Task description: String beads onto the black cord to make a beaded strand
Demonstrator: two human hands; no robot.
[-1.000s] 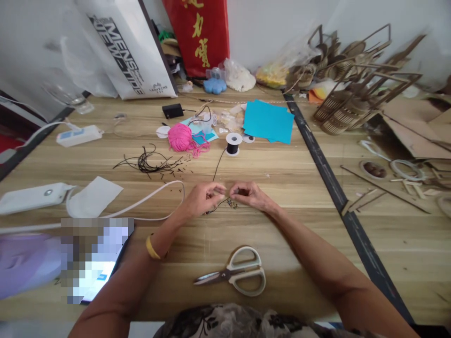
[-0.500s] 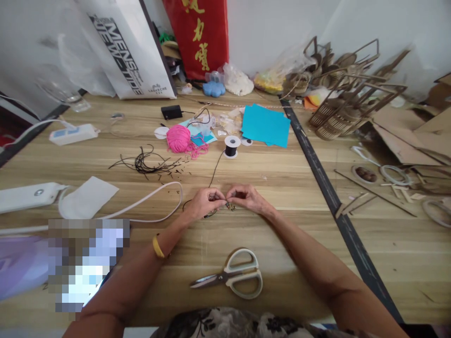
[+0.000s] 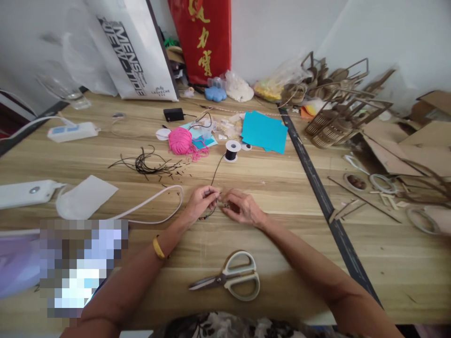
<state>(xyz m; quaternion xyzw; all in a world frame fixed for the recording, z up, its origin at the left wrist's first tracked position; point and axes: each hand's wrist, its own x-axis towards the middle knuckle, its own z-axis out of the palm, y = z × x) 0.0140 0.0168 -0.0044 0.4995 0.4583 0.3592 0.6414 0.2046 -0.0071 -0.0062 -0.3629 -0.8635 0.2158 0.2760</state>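
1. Cord [image 3: 214, 176]: at middle of tabletop [image 3: 292, 197]; gripped near its tip by left hand [image 3: 201, 202]; best pinched with short tip exposed.
2. Beads [image 3: 227, 205]: partly hidden under right hand [image 3: 244, 209]; its grip's closure cannot be told.
3. Scissors [image 3: 219, 280]: laid near front edge.
4. Spool [image 3: 231, 154]: set toward back edge; cord run unobstructed.

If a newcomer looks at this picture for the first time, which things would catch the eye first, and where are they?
Probably the tall red bag with gold characters at the back would draw the eye first. In front of it, the pink yarn ball and, farther right, the bright blue sheets stand out. In the middle, the left hand and right hand are close together, and white-handled scissors lie nearer the viewer.
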